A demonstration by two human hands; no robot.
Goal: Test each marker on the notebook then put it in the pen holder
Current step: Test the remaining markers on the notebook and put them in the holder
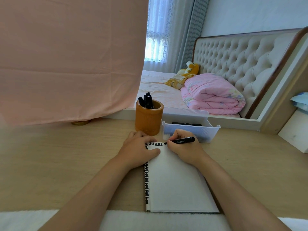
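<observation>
An open white notebook (175, 180) lies on the wooden desk, with a row of black marks along its top edge and down its left margin. My left hand (138, 149) presses flat on the upper left of the page. My right hand (183, 147) grips a black marker (182, 140), whose tip touches the page at the end of the top row of marks. Behind my left hand stands a brown round pen holder (148, 119) with several black markers (146, 102) in it.
A white plastic bin (191, 129) sits behind my right hand with a black marker (186, 124) inside. A pink cloth (66, 55) hangs at the left. Beyond the desk is a bed with a folded pink quilt (213, 94).
</observation>
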